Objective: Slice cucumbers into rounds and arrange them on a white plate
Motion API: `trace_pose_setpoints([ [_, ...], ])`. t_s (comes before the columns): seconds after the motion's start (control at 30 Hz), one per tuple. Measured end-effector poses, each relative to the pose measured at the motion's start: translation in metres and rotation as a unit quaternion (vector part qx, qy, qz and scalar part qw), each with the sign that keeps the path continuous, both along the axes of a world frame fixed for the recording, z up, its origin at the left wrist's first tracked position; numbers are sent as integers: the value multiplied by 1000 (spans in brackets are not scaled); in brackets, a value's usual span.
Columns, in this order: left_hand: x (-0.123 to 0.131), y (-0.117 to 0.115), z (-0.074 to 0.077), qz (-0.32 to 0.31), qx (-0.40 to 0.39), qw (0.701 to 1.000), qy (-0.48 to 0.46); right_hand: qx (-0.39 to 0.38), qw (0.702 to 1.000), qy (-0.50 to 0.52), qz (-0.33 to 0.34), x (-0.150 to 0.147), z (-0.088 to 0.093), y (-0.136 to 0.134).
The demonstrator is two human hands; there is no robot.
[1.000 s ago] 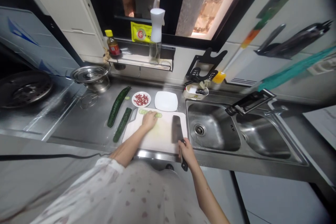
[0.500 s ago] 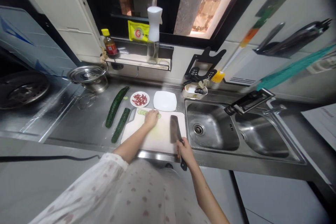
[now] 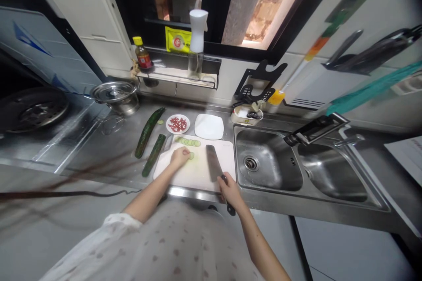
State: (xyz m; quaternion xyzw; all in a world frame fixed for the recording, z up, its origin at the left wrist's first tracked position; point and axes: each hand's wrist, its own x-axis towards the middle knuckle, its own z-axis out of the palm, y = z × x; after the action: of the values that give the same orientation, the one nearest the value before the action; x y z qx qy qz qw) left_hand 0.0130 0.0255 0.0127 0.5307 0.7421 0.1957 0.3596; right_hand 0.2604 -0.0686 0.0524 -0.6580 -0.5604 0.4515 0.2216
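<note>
there's the left grip (image 3: 180, 157) pinching a cucumber slice (image 3: 191, 155) at its tip, the right grip (image 3: 230, 189) clasping the cleaver (image 3: 213, 162) by its handle.

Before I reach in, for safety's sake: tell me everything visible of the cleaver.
The cleaver has a broad, dark grey blade that looks like metal and a black handle. The right hand grips the handle near the blade; the butt pokes out behind. The blade points away, slightly leftward, over the right part of the white board; whether it touches is unclear.
</note>
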Motion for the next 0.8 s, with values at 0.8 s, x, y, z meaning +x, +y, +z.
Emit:
trace_pose_setpoints([
  [0.8,-38,-3,-13,40,25,995,88,0,911,-306,277,-44,39,-8],
])
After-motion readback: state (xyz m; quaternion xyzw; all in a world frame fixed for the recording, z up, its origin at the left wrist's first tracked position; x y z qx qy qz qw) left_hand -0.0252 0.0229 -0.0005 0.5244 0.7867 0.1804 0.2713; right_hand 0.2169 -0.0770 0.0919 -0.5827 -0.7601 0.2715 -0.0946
